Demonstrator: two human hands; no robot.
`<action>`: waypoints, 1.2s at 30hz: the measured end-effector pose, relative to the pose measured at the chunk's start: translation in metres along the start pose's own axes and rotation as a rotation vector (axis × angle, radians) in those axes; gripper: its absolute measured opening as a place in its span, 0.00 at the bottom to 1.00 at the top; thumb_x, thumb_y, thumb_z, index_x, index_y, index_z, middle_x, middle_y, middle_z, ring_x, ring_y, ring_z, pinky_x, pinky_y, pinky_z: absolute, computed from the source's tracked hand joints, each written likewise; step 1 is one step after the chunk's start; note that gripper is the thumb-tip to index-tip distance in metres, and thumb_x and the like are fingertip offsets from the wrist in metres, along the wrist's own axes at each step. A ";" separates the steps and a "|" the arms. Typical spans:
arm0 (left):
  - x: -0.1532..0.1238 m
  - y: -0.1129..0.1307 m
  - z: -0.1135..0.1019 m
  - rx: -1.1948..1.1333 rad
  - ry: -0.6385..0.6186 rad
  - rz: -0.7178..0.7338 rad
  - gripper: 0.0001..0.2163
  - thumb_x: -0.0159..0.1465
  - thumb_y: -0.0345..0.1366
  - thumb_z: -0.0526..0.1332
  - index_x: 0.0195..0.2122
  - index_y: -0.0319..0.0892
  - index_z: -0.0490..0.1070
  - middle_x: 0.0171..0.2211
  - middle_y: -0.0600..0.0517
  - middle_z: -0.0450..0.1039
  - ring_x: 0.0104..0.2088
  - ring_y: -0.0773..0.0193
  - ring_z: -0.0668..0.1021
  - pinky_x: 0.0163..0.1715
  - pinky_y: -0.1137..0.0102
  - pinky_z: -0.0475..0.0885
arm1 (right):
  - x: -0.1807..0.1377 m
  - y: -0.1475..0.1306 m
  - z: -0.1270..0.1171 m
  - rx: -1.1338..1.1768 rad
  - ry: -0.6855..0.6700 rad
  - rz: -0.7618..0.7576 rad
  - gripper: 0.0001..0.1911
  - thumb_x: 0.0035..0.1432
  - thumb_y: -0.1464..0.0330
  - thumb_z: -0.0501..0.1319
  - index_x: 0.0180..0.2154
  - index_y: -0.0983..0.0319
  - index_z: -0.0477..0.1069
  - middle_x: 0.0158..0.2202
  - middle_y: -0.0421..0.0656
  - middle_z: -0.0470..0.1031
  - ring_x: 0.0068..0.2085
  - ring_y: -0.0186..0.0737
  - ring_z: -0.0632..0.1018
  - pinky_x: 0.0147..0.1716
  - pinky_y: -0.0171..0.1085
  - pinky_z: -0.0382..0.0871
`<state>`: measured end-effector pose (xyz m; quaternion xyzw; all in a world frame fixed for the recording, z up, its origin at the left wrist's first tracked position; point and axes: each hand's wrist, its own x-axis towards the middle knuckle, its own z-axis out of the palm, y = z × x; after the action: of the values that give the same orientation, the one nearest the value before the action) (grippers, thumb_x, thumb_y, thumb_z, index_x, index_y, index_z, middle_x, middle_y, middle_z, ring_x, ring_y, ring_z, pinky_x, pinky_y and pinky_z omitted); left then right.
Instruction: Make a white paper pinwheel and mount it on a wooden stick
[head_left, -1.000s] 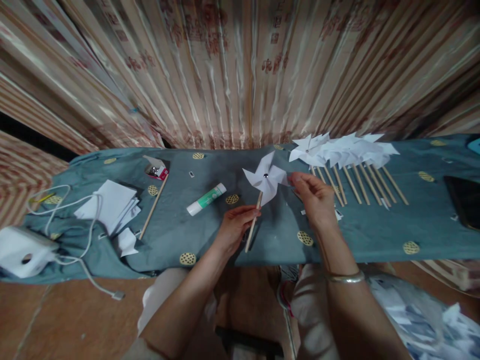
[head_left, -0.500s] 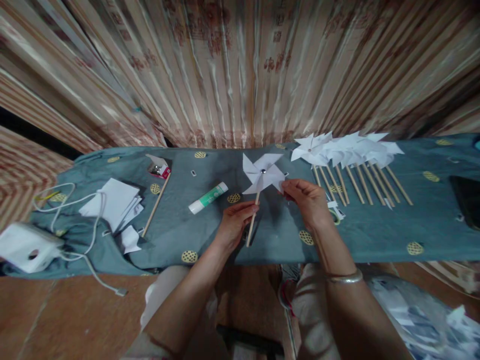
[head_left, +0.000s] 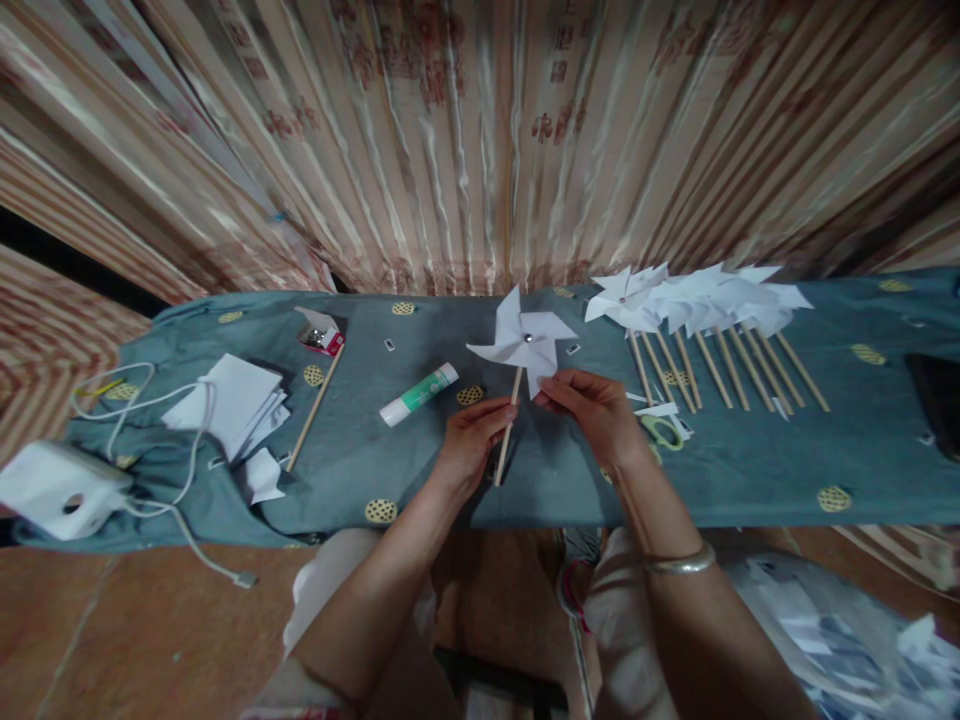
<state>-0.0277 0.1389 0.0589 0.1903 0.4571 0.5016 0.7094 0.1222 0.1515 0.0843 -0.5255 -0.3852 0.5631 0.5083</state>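
I hold a white paper pinwheel [head_left: 523, 345] upright over the blue-grey cloth of the table [head_left: 750, 470]. My left hand [head_left: 471, 445] is closed round its wooden stick [head_left: 507, 435]. The fingers of my right hand [head_left: 592, 410] pinch the lower blade of the pinwheel. A metal pin shows at the centre of the pinwheel. A silver bangle sits on my right wrist.
Several finished pinwheels [head_left: 697, 300] on sticks lie in a row at the right, with green-handled scissors [head_left: 660, 430] near my right hand. A glue stick [head_left: 418, 394], a loose stick [head_left: 315, 405], a small red box [head_left: 321, 335], paper sheets [head_left: 236, 405] and a white device [head_left: 56, 490] with cables lie left. A striped curtain hangs behind.
The pinwheel has turned about its pin as my right hand moved from its right blade down to its lower blade. My left hand kept its hold on the stick.
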 end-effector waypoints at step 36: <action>-0.002 -0.004 -0.003 0.132 -0.047 -0.011 0.14 0.38 0.37 0.77 0.27 0.39 0.82 0.27 0.50 0.79 0.26 0.69 0.74 0.31 0.72 0.67 | 0.006 -0.006 -0.024 -0.104 0.270 -0.249 0.09 0.40 0.61 0.72 0.22 0.59 0.78 0.20 0.37 0.72 0.23 0.31 0.68 0.23 0.33 0.62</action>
<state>-0.0277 0.1345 0.0554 0.2460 0.4735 0.4617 0.7086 0.1470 0.1558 0.0854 -0.5701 -0.4041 0.3995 0.5934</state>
